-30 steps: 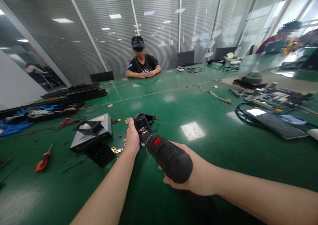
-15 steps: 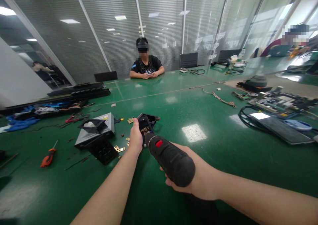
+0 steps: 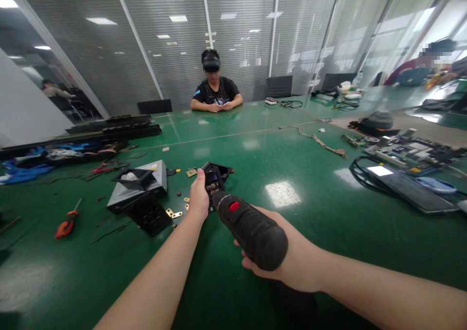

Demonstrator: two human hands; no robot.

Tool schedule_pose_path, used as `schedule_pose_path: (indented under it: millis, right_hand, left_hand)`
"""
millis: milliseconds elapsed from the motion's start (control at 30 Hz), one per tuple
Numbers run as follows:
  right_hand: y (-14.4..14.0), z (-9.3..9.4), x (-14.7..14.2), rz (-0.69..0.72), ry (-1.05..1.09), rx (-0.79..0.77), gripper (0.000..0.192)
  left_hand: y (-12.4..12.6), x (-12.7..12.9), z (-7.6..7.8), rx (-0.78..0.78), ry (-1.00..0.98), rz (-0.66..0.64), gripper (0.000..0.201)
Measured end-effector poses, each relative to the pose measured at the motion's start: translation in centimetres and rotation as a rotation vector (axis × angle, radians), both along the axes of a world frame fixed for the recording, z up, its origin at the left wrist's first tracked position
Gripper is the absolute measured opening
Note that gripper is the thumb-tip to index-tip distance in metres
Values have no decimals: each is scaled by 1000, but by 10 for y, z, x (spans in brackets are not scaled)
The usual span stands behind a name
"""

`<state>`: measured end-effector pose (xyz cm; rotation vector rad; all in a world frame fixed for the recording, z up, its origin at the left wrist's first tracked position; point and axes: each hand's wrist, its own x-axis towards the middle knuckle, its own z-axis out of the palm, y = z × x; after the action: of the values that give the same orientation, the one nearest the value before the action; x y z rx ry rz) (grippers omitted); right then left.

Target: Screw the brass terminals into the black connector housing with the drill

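My right hand [image 3: 270, 257] is wrapped round a black cordless drill [image 3: 251, 230] with a red switch on top. The drill's nose points at a small black housing [image 3: 213, 180] with brass-coloured parts in it; whether the bit touches is hidden. My left hand [image 3: 199, 196] grips that housing from its left side, thumb up. Just behind it lies another black frame-like part [image 3: 224, 169]. Several small brass plates [image 3: 176, 214] are scattered left of my left hand, near a black panel with square recesses [image 3: 149, 216].
A grey metal box [image 3: 156, 179] with a black part on it stands left. Further left lies an orange screwdriver [image 3: 67, 223]. Circuit boards [image 3: 416, 147] and a dark flat device [image 3: 412, 189] with a cable are at right. A person [image 3: 215, 89] sits across the green table [image 3: 248, 155].
The view has shifted slightly, so things at the left sit a little further left and higher. Both hands keep their holds on the drill and the black housing.
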<state>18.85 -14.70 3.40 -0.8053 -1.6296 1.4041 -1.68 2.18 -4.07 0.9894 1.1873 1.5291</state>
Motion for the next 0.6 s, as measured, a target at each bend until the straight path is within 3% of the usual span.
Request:
schedule_pose_path:
  millis: [600]
  right_hand:
    - [2,5,2,12,-29,-3,57]
  left_hand:
    - [-3,2,4,-49,-65,-23,70]
